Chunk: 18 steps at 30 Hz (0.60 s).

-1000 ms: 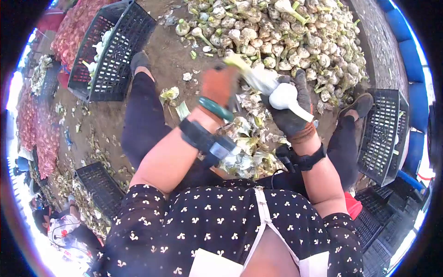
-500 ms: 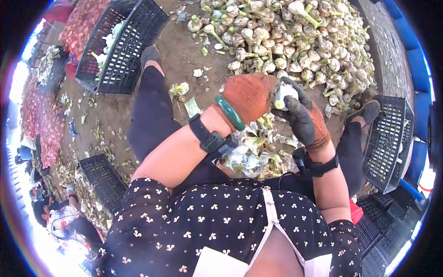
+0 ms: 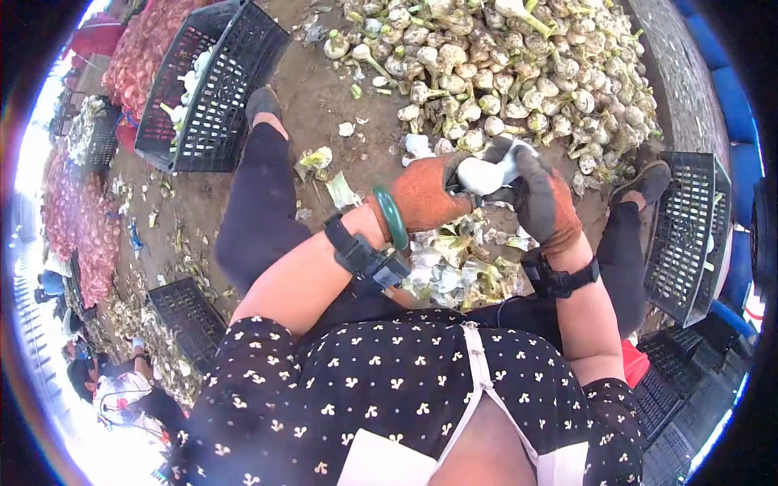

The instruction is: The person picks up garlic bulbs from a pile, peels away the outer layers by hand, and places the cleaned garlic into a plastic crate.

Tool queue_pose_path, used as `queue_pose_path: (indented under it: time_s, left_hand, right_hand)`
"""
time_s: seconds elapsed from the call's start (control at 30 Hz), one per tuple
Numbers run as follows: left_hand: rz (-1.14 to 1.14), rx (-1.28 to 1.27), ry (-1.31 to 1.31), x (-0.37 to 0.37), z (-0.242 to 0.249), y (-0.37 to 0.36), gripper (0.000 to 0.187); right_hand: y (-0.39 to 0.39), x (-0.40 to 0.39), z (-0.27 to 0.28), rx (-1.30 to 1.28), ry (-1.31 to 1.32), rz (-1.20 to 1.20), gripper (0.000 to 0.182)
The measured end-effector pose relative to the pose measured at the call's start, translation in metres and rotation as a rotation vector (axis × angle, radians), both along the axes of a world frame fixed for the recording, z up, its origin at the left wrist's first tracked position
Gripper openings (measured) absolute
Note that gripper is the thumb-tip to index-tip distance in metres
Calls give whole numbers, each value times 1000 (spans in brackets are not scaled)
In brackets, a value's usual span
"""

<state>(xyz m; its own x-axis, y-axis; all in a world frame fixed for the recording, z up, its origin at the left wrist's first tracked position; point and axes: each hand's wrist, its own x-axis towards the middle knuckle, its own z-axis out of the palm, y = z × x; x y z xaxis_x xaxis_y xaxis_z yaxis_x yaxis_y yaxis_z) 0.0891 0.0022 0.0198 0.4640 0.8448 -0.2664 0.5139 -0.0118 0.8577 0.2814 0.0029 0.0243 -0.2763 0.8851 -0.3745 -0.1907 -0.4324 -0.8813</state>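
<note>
A smooth white garlic bulb (image 3: 480, 176) is between my two gloved hands, above a heap of peelings. My left hand (image 3: 429, 193), in an orange glove with dark fingers, is closed around the bulb from the left. From the right, my right hand (image 3: 545, 198) in a matching glove closes on the white narrower end of the garlic, which may be stem or loose skin. Its fingertips are partly hidden. Under the hands lie torn garlic skins and leaves (image 3: 458, 271). Just beyond is a large pile of soil-stained garlic bulbs (image 3: 519, 73) with cut stems.
At the upper left a black crate (image 3: 223, 89) holds some white garlic. Another black crate (image 3: 685, 235) stands by my right foot, and a third crate (image 3: 188, 320) lies to the left. Red net sacks (image 3: 77, 219) line the left side. A person (image 3: 121, 389) is at lower left.
The bulb has turned so its round white side faces me, and the cut stem end no longer shows. Both hands have come slightly lower, and my left hand has moved a little left.
</note>
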Motion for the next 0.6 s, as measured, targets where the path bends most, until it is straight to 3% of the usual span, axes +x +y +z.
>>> queue_pose_path:
  time_s: [0.03,0.07,0.1,0.13,0.17,0.2,0.23,0.27,0.3,0.33,0.37,0.4,0.43,0.47,0.5,0.53,0.6]
  left_hand:
    - [0,3,2,-1,-6,0,58]
    - [33,-95,-305,-3,-17,0,52]
    - [67,-192,-614,-5,-22,-1,47]
    - [71,-187,-613,-9,-20,-1,47]
    - [96,-202,-561,-14,-16,-1,43]
    - [120,-213,-508,-19,-12,-1,40]
    - [249,-345,-700,-20,-11,-6,39]
    - [350,-326,-613,-34,-10,-5,38]
    - [621,-298,-582,-37,17,-5,33]
    - [883,-173,-962,-48,19,5,32]
    - [1055,-64,-970,-71,38,14,32]
    - [766,100,-986,-122,22,27,32]
    - [610,40,-1365,-115,67,32,31]
    - [793,-33,-1351,-123,66,30,32]
    - [798,-32,-1356,-120,60,27,32]
    - [785,-91,-1172,-109,49,22,30]
    - [755,-204,-800,-87,26,9,27]
  right_hand:
    - [0,-2,-4,-21,85,-153,39]
    - [2,5,-20,-18,87,-151,39]
    - [8,21,-46,140,-267,62,39]
    - [11,28,-61,299,-620,277,39]
    - [8,26,-62,189,-782,495,39]
    - [1,14,-56,270,-1158,653,40]
    - [-12,17,-66,368,-1192,736,40]
    - [-19,24,-79,465,-1228,818,41]
    - [-15,28,-82,467,-1234,816,41]
    - [-9,32,-84,345,-1252,877,41]
    - [-5,35,-87,217,-1263,938,45]
    - [3,39,-91,207,-1261,942,45]
    - [16,44,-96,242,-1276,787,41]
    - [32,49,-101,280,-1290,633,37]
    - [51,56,-119,332,-1313,470,35]
    - [69,59,-137,384,-1328,307,34]
    - [98,38,-121,294,-1349,233,31]
